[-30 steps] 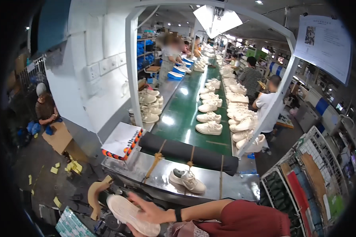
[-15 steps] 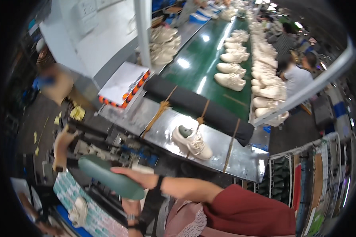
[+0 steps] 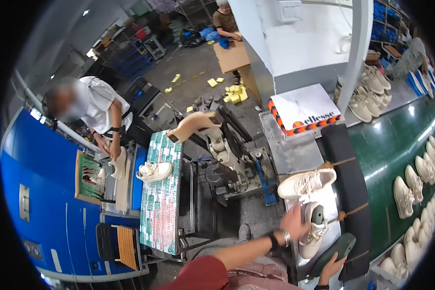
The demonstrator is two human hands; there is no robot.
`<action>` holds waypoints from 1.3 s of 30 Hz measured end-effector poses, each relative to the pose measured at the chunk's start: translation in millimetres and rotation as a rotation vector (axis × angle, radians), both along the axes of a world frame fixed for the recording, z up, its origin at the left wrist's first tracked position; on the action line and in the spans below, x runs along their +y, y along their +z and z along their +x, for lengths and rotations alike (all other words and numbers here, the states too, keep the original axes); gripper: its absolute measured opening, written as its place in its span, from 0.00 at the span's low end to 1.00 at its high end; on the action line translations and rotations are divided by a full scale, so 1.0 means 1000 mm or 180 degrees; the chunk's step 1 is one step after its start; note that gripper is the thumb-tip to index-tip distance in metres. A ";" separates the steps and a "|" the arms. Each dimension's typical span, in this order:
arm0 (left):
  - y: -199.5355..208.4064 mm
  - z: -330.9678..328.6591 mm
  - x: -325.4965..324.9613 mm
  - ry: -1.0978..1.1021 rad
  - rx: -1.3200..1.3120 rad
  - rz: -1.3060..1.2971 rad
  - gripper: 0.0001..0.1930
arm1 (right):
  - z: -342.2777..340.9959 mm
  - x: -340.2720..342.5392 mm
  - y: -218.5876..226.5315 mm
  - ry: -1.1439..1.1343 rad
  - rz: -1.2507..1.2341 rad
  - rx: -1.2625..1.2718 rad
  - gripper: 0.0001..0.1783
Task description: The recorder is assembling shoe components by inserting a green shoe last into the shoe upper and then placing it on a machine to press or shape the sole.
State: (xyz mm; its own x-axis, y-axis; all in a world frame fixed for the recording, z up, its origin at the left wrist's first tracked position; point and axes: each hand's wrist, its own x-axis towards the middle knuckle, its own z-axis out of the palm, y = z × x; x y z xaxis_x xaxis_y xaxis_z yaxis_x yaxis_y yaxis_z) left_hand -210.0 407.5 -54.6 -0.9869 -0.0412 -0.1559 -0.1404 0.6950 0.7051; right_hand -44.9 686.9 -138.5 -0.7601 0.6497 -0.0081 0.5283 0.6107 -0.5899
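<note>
My left hand (image 3: 295,223), fingers spread, is beside a cream lace-up shoe (image 3: 310,245) on the metal table. Whether the fingertips touch it, I cannot tell. Inside that shoe's opening sits a dark green shoe last (image 3: 317,214). A second cream shoe (image 3: 295,187) lies just beyond, crosswise, with no last visible in it. Low at the right, my right hand (image 3: 331,267) grips another green shoe last (image 3: 337,247) near the table's edge.
A black padded roll (image 3: 345,186) tied with cord borders the green conveyor (image 3: 379,145), which carries pairs of shoes. A box (image 3: 304,108) stands at the table's far end. Left are a machine (image 3: 222,154), a patterned bench (image 3: 154,212) with a shoe, and a co-worker (image 3: 104,104) handling a shoe.
My view has swung left. A second cream shoe now lies on the metal table. My hands, earlier together at the green last, are apart, and the right hand alone has the last.
</note>
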 end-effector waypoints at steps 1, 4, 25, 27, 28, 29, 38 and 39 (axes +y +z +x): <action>0.000 0.031 0.014 0.0142 -0.0480 0.0414 0.49 | -0.015 -0.017 0.033 -0.0108 -0.0568 -0.0235 0.36; -0.011 0.037 0.077 0.0461 -0.0684 0.0247 0.56 | 0.000 0.025 -0.022 0.0310 -0.0084 -0.0097 0.36; 0.107 0.015 -0.197 0.1812 -0.0142 0.5495 0.30 | -0.202 -0.368 0.245 0.3165 -0.2728 0.1131 0.50; 0.110 -0.004 -0.233 0.1566 -0.0205 0.5989 0.34 | -0.232 -0.409 0.250 0.3662 -0.1314 0.1534 0.50; 0.108 -0.015 -0.254 0.1643 -0.0110 0.6045 0.38 | -0.242 -0.434 0.257 0.3782 -0.0924 0.1286 0.51; 0.112 -0.018 -0.267 0.1363 -0.0169 0.6524 0.40 | -0.249 -0.455 0.267 0.3883 -0.0535 0.1059 0.52; 0.026 -0.012 -0.257 0.1990 -0.0339 0.6661 0.36 | -0.229 -0.501 0.295 0.4122 0.0552 0.0435 0.54; 0.031 -0.007 -0.255 0.1845 -0.0423 0.6493 0.34 | -0.227 -0.489 0.285 0.4067 0.0405 0.0584 0.54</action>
State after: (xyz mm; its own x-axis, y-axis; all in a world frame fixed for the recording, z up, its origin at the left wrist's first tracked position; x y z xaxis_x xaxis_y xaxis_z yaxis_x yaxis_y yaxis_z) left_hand -217.2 152.0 -23.2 -0.9096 0.0144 -0.4151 -0.1044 -0.9752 0.1951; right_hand -272.1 198.0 146.9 -0.8221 -0.5436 0.1693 -0.5484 0.6761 -0.4922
